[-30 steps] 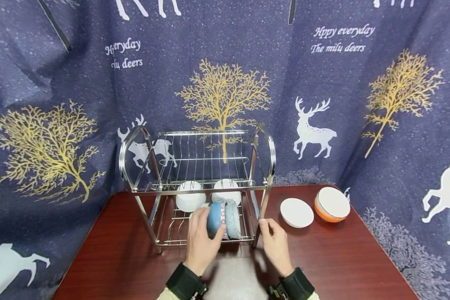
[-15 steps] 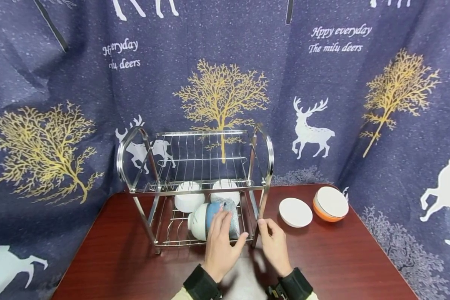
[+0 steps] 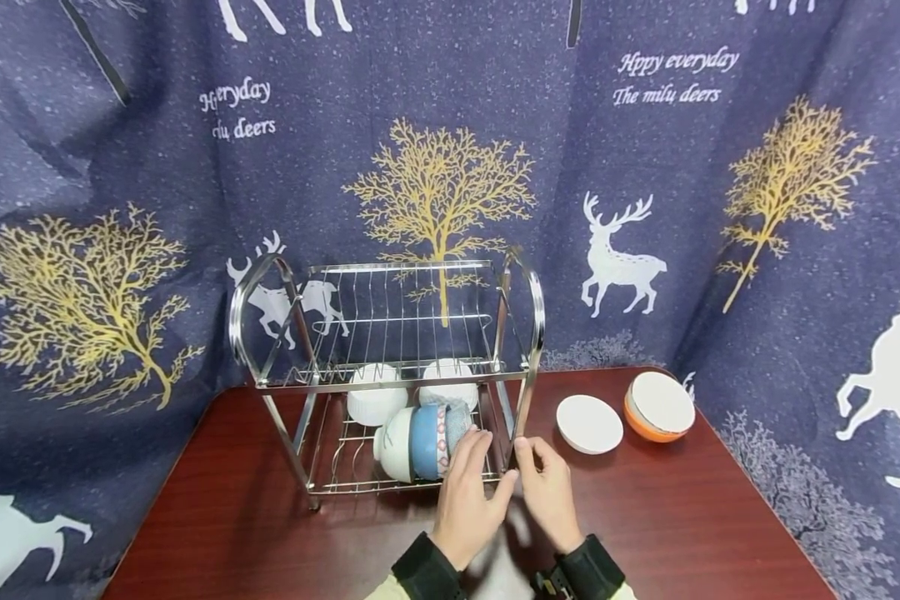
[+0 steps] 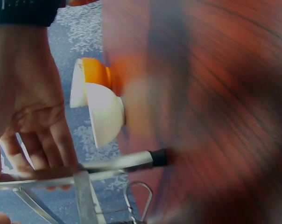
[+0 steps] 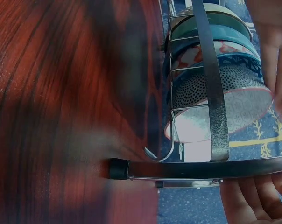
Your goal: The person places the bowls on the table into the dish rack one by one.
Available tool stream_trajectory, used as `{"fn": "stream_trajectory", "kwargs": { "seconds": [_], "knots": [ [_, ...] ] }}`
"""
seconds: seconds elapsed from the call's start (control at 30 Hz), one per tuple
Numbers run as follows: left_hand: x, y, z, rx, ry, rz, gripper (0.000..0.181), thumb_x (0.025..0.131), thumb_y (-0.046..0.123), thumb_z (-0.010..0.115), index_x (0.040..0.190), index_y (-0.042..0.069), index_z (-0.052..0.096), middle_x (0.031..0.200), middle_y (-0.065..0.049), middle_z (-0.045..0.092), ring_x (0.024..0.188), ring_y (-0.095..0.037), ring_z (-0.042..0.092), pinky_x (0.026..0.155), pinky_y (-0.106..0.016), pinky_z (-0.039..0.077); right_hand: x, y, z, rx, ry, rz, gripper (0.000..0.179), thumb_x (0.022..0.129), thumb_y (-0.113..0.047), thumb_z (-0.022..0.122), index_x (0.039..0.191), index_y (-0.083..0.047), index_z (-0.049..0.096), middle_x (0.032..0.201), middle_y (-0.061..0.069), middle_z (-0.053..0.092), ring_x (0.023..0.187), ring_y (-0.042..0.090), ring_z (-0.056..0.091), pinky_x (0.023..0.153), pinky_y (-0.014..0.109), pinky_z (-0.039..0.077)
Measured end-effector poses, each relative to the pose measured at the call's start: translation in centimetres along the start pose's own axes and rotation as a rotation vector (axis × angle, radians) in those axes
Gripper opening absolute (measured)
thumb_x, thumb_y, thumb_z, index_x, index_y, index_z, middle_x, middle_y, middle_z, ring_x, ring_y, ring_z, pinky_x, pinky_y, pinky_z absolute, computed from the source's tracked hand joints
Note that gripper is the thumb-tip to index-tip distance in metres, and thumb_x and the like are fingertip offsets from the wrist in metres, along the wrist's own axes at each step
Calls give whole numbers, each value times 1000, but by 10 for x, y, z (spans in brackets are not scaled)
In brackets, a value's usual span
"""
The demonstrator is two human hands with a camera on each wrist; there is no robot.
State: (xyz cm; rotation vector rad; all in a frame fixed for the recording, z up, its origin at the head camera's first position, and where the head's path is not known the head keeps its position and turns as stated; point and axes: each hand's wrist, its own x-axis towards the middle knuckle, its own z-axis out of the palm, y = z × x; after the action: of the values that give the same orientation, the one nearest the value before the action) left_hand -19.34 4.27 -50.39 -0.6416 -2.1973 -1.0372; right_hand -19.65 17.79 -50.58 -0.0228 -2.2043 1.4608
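A two-tier metal dish rack (image 3: pixel 390 385) stands on the table. On its lower tier, a row of bowls sits on edge at the front: a pale bowl (image 3: pixel 393 448), a blue bowl (image 3: pixel 424 442) with a patterned band, and a grey-blue patterned bowl (image 3: pixel 457 419). My left hand (image 3: pixel 468 500) is in front of the patterned bowl, fingers extended and thumb apart; whether it touches is hard to tell. In the right wrist view the dotted bowl (image 5: pixel 197 91) is at the near end of the row. My right hand (image 3: pixel 549 492) grips the rack's front right post (image 5: pixel 192 170).
Two white bowls (image 3: pixel 377 395) sit behind the row on the lower tier. Right of the rack, a white bowl (image 3: pixel 589 425) rests on the reddish table (image 3: pixel 667 517), beside an orange bowl (image 3: pixel 648 429) with a white one in it. A patterned curtain (image 3: pixel 450 83) hangs behind.
My left hand has let go of the blue bowl and moved right, to the front of the patterned bowl. The pale bowl has come into view. My right hand keeps its grip on the post.
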Motion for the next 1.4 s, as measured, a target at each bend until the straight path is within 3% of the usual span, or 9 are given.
{"fn": "stream_trajectory", "kwargs": {
  "seconds": [0.27, 0.37, 0.53, 0.87, 1.1, 1.4],
  "knots": [
    [2, 7, 8, 29, 17, 16, 47, 85, 25, 67, 123, 0, 57, 128, -12, 55, 127, -28, 46, 100, -44, 42, -3, -37, -9, 23, -31, 50, 25, 98, -15, 54, 84, 2, 65, 75, 10, 63, 68, 12, 60, 62, 22, 48],
    [2, 8, 10, 16, 15, 12, 43, 87, 22, 65, 123, 0, 57, 129, -12, 54, 125, -28, 47, 100, -43, 42, -1, -18, -5, 28, -27, 42, 25, 99, -17, 53, 83, -1, 65, 74, 6, 62, 66, 8, 57, 61, 22, 48],
    [3, 8, 17, -46, 36, -49, 38, 88, 16, 65, 121, 0, 58, 122, -11, 57, 114, -26, 55, 94, -40, 47, 1, 5, -1, 24, -3, -13, 24, 99, -20, 53, 81, -11, 66, 72, -4, 59, 66, 9, 55, 60, 22, 46],
    [6, 8, 31, -153, 24, -175, 26, 90, 8, 61, 115, 0, 63, 107, -7, 63, 98, -21, 62, 83, -35, 51, 1, 5, -2, 1, 7, -54, 24, 100, -21, 52, 85, -13, 68, 82, -4, 68, 78, 9, 63, 69, 25, 51],
    [7, 8, 36, -191, 84, -163, 17, 88, 6, 63, 105, 2, 66, 99, -7, 66, 90, -22, 63, 79, -34, 51, 1, 3, -5, -19, -6, -58, 24, 100, -22, 52, 85, -15, 69, 82, -6, 68, 78, 9, 63, 67, 25, 52],
    [9, 7, 41, -240, 85, -215, 9, 89, 5, 63, 98, 4, 66, 94, -6, 66, 85, -20, 63, 74, -32, 52, 5, 2, -15, -41, -66, -58, 19, 98, -25, 56, 90, -18, 72, 85, -7, 70, 77, 11, 67, 67, 26, 53]
  ]
}}
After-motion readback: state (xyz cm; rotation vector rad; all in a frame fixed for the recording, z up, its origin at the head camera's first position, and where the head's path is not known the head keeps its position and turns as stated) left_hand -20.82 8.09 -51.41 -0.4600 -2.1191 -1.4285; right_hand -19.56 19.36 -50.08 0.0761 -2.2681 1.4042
